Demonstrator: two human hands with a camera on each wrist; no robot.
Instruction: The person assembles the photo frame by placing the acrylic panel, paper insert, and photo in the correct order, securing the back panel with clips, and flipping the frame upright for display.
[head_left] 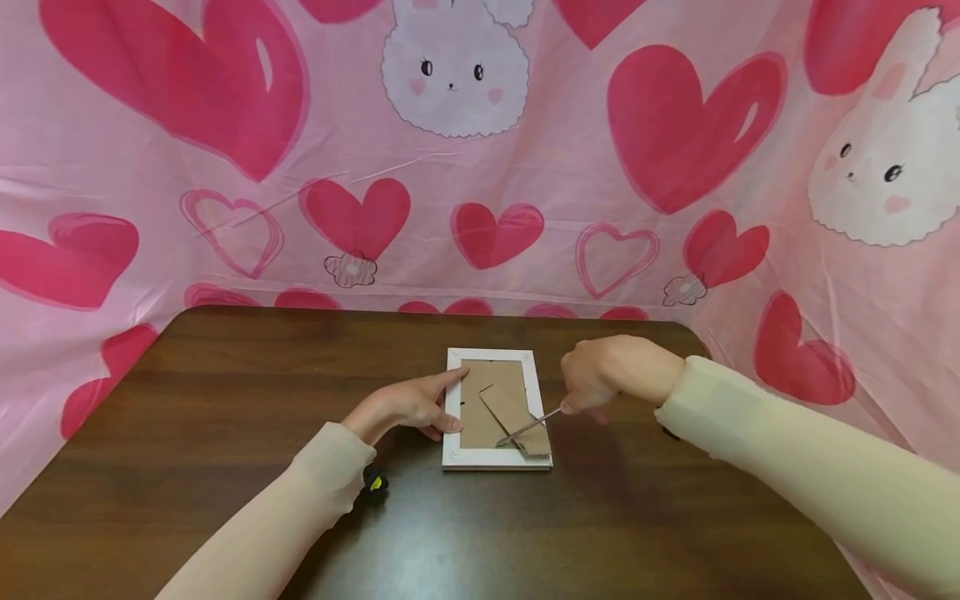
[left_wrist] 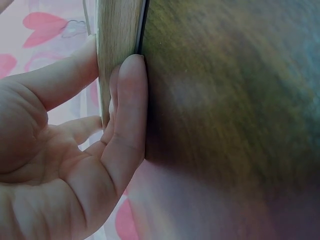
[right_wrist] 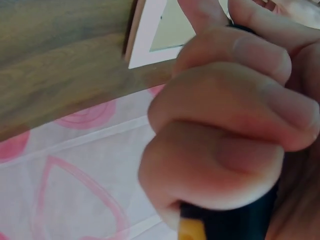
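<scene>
A white picture frame [head_left: 453,454] lies back up on the table, its brown backing board [head_left: 474,417] showing. A cardboard stand leg [head_left: 510,412] slants across the backing and reaches over the lower right border. My left hand [head_left: 411,406] grips the frame's left side, thumb and index finger over the border, other fingers against the wooden side [left_wrist: 119,35]. In my right hand [head_left: 603,371] is a screwdriver with a thin metal shaft [head_left: 534,423]. Its black and yellow handle [right_wrist: 227,222] is wrapped by curled fingers. The tip lies over the backing's lower part, by the leg.
The dark wooden table [head_left: 225,400] extends around the frame on all sides. A pink cloth [head_left: 420,175] printed with hearts and rabbits hangs behind the table and along its sides. A black and yellow item [head_left: 377,482] shows under the left wrist.
</scene>
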